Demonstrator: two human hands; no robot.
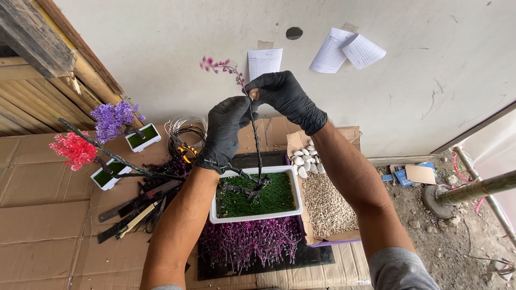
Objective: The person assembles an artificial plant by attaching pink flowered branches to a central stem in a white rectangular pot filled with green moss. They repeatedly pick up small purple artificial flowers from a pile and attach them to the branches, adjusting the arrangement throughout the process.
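Above white tray (293,192) — thin dark stem (256,140), pink-tipped.

We have one view only — a head-worn camera looking steeply down and forward, close over the cardboard-covered floor (48,215), with the grey wall (419,80) rising ahead. Both forearms enter from the bottom edge — near the lens.

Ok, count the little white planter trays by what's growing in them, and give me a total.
Tray with bare dark trunk, both gloved hands on its stem: 1
Tray with purple tree: 1
Tray with red tree: 1
Total: 3
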